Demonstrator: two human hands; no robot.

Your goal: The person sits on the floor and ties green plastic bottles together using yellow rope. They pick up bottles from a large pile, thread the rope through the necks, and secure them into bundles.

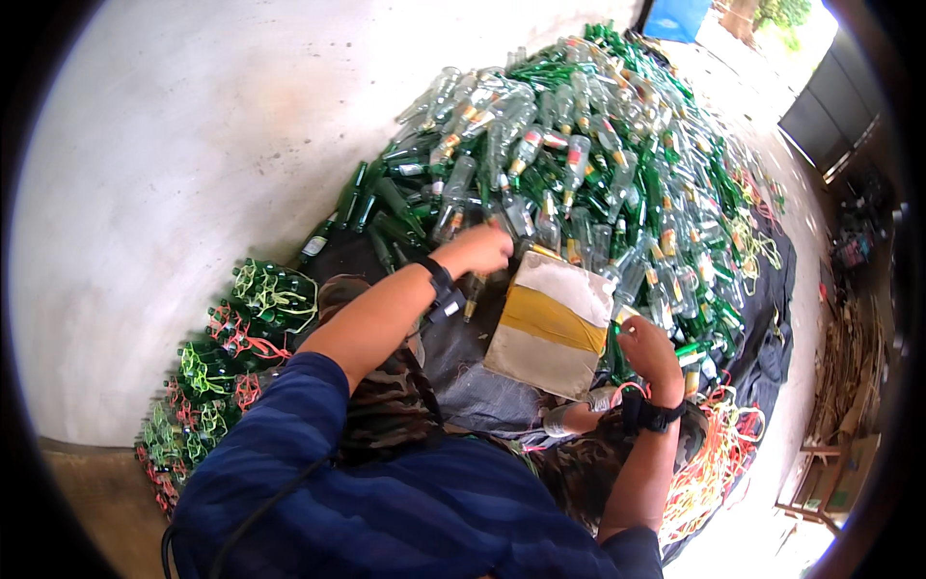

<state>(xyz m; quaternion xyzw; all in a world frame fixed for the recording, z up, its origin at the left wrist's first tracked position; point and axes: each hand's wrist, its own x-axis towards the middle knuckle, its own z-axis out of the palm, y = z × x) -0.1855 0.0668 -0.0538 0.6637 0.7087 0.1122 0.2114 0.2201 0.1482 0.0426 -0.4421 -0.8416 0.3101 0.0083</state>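
My left hand (479, 250) is over the near edge of a large heap of glass bottles (579, 145), its fingers curled in. Whatever it may hold is hidden. Just below it a bottle with a gold neck (472, 297) points down toward the dark sheet. Right of that, between my hands, stands a block-shaped box (550, 328) with pale faces and a wide yellow-brown band. Beside the box's right edge my right hand (650, 349) is closed, fingertips turned inward. Green glass (612, 349) shows next to those fingertips; I cannot make out whether they grip anything.
Bundles of green bottles tied with coloured cord (275, 294) line the wall at the left. A tangle of orange and red strips (719, 463) lies by my right forearm. Dark sheeting (762, 338) runs under the heap. A white wall (193, 174) rises at the left.
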